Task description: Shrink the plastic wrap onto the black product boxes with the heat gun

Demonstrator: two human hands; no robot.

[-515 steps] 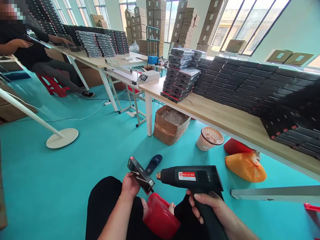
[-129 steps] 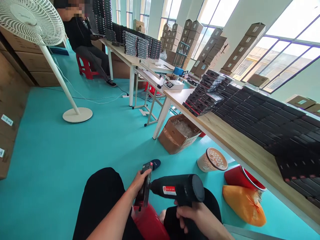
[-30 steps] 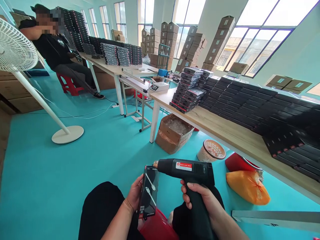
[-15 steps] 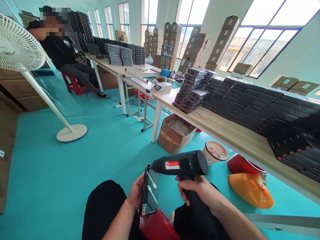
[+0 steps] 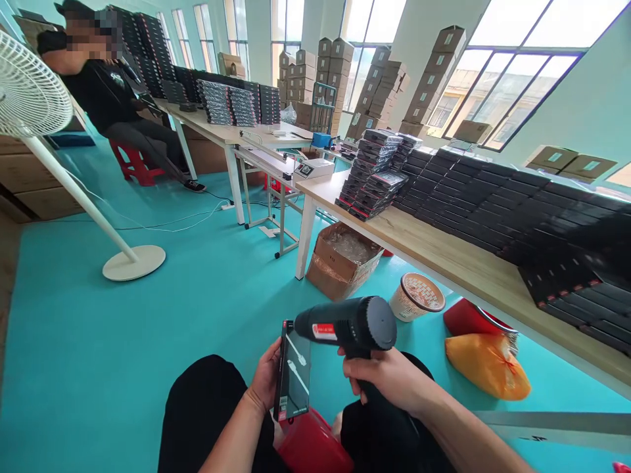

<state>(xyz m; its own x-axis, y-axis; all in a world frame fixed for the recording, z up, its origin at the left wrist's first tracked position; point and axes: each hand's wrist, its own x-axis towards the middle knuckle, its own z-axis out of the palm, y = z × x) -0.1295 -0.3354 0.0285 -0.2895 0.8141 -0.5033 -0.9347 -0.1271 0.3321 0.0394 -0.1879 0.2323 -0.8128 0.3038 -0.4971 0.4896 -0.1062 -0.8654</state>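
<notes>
Between my knees my left hand (image 5: 266,374) grips a slim black box (image 5: 294,381) by its left edge. The box stands tilted upright, its front printed with two white cable plugs. My right hand (image 5: 374,374) is wrapped round the handle of a black heat gun (image 5: 345,322) with a red and white label. The gun's nozzle points left at the upper part of the box, very close to it; whether they touch I cannot tell. Under the box shows a red plastic surface (image 5: 315,443) between my legs.
On the right, a long table (image 5: 444,246) bears rows of black boxes (image 5: 483,197) and a wrapped stack (image 5: 374,174). Below stand a carton (image 5: 340,263), a waste basket (image 5: 417,299) and an orange bag (image 5: 486,368). A white fan (image 5: 73,190) stands left, near a seated person (image 5: 108,98).
The heat gun has moved slightly left and turned, showing more of its rear end. The box stays in my left hand, almost unmoved. The camera view has shifted a little.
</notes>
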